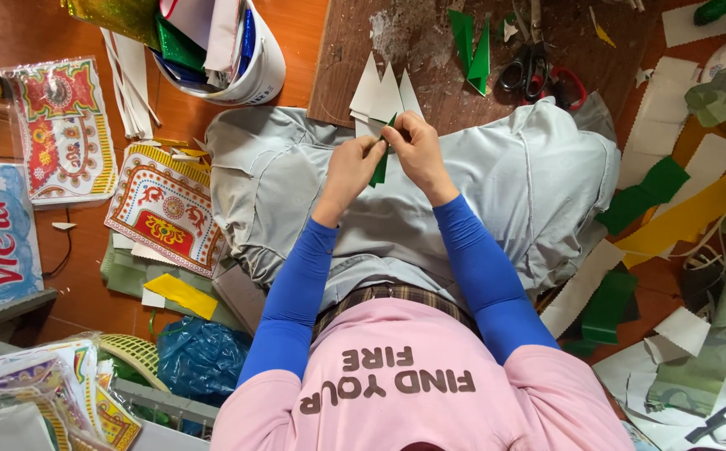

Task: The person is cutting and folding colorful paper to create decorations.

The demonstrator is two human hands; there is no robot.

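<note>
Pinching together over the lap, the left hand (353,163) and right hand (413,144) clamp a green paper strip (380,167) between them; its long axis runs near-vertically, lower end pointing toward the person, beside white paper triangles (384,96).

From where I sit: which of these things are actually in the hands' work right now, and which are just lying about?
In use:
left hand
right hand
green paper piece pinched between both
white triangular cutouts just beyond the fingers

Lying about:
scissors on the wooden board
white bucket of foil sheets
patterned packets on the floor
blue plastic bag
</note>
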